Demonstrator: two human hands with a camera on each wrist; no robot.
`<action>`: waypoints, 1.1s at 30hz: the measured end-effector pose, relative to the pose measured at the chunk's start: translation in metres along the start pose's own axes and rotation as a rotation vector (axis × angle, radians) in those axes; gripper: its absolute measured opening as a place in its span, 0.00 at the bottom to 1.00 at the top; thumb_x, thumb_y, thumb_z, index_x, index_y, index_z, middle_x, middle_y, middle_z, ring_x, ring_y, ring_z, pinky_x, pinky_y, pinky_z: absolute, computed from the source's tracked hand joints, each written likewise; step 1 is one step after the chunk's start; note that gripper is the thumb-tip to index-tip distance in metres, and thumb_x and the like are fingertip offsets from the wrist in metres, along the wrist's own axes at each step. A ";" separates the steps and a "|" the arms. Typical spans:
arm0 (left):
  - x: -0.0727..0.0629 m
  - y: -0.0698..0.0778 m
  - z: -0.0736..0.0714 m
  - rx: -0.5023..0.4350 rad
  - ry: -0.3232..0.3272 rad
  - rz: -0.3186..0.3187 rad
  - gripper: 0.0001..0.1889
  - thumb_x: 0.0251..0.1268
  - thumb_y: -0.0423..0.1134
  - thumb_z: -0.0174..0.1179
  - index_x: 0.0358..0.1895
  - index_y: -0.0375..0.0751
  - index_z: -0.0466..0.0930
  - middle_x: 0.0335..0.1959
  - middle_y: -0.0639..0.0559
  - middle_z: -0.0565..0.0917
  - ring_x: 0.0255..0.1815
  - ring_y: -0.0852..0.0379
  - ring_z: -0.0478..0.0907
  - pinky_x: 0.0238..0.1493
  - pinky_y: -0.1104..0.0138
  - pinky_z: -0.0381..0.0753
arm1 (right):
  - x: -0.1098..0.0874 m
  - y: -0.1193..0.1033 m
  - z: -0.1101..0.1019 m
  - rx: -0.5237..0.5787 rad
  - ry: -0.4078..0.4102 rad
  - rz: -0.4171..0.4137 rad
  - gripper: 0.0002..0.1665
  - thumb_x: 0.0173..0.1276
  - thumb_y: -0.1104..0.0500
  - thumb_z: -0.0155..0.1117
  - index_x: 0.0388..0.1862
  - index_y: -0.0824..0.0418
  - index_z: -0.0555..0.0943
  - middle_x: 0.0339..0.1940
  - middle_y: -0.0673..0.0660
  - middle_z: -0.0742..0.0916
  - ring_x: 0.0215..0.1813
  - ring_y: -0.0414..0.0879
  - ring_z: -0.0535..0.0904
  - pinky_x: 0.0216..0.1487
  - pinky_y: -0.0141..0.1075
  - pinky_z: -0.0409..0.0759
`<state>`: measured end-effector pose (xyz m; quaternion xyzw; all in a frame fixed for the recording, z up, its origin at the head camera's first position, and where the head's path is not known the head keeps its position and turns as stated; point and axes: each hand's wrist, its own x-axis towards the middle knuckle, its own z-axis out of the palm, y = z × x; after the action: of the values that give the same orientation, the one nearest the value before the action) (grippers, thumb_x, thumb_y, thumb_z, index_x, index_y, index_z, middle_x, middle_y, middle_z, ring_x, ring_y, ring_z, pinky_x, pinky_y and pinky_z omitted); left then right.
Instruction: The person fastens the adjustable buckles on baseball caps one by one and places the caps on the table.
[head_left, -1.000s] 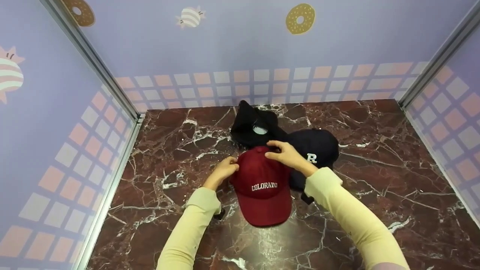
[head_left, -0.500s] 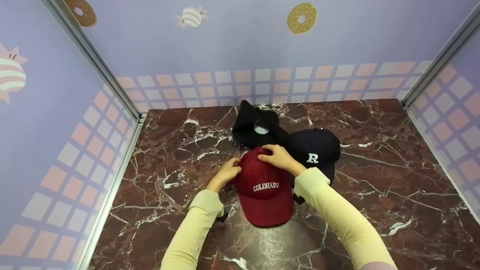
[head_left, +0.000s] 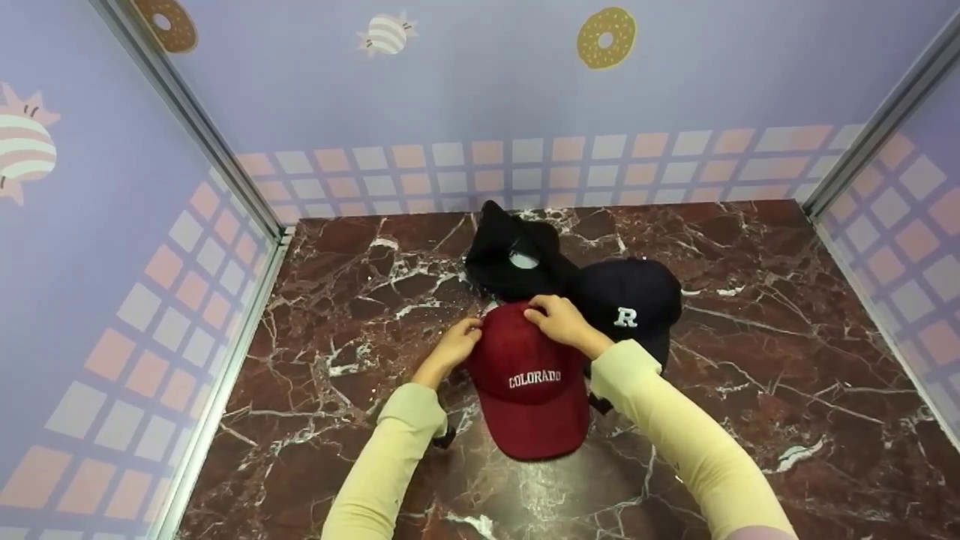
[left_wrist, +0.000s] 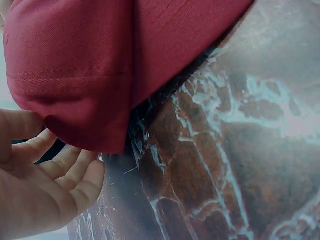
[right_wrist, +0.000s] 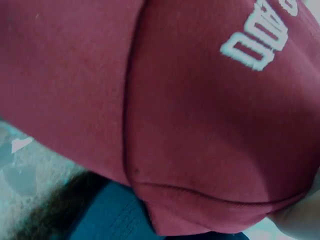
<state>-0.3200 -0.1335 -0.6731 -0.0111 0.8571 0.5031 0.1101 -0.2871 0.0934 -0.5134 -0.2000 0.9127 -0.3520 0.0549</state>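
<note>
A red baseball cap (head_left: 531, 420) with "COLORADO" in white on its front lies with its brim toward me. At its left edge, my left hand (head_left: 456, 345) pinches the rim; in the left wrist view the thumb is beside the cap's edge and the other fingers (left_wrist: 75, 175) curl below it. My right hand (head_left: 562, 322) grips the top right of the crown with thumb and fingers. The right wrist view is mostly filled by the red cloth, with only a bit of the hand (right_wrist: 300, 217) at the lower right.
Right of the red cap sits a dark navy cap (head_left: 637, 289) with a white R. A black hat (head_left: 499, 259) with a pale round patch lies behind it. Dark red marble-patterned surface (head_left: 337, 450) spreads underneath, bordered by patterned lilac walls (head_left: 480, 90) at back and sides.
My right hand has moved left and closed in on the red cap's crown. The cap has shifted slightly toward me, while the two dark hats stay put.
</note>
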 end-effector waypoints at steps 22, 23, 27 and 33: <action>-0.106 0.139 -0.032 -0.207 -0.236 0.165 0.22 0.66 0.40 0.45 0.59 0.30 0.65 0.59 0.38 0.69 0.61 0.46 0.65 0.61 0.60 0.62 | -0.018 0.010 -0.020 0.798 -0.426 0.137 0.07 0.66 0.58 0.49 0.29 0.55 0.73 0.24 0.46 0.76 0.27 0.36 0.72 0.31 0.29 0.71; -0.103 0.136 -0.030 -0.204 -0.242 0.184 0.23 0.65 0.42 0.46 0.59 0.32 0.66 0.59 0.39 0.70 0.60 0.48 0.65 0.60 0.60 0.63 | -0.018 0.014 -0.019 0.846 -0.456 0.156 0.06 0.66 0.57 0.49 0.31 0.54 0.74 0.26 0.46 0.78 0.29 0.36 0.74 0.32 0.29 0.72; -0.059 0.078 -0.011 -0.220 -0.296 0.278 0.24 0.61 0.52 0.50 0.56 0.43 0.71 0.54 0.51 0.75 0.53 0.59 0.72 0.51 0.67 0.70 | -0.019 0.018 -0.021 0.985 -0.560 0.206 0.08 0.67 0.56 0.48 0.36 0.52 0.76 0.31 0.46 0.81 0.34 0.37 0.77 0.37 0.30 0.74; -0.083 0.108 -0.016 -0.159 -0.326 0.157 0.18 0.63 0.43 0.48 0.49 0.32 0.74 0.40 0.48 0.79 0.37 0.60 0.73 0.41 0.67 0.72 | -0.024 0.021 -0.020 1.056 -0.653 0.248 0.10 0.68 0.57 0.45 0.38 0.51 0.76 0.33 0.46 0.83 0.36 0.38 0.78 0.40 0.31 0.74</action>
<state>-0.2564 -0.1017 -0.5561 0.1289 0.7836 0.5715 0.2066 -0.2769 0.1298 -0.5138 -0.1359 0.5686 -0.6669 0.4621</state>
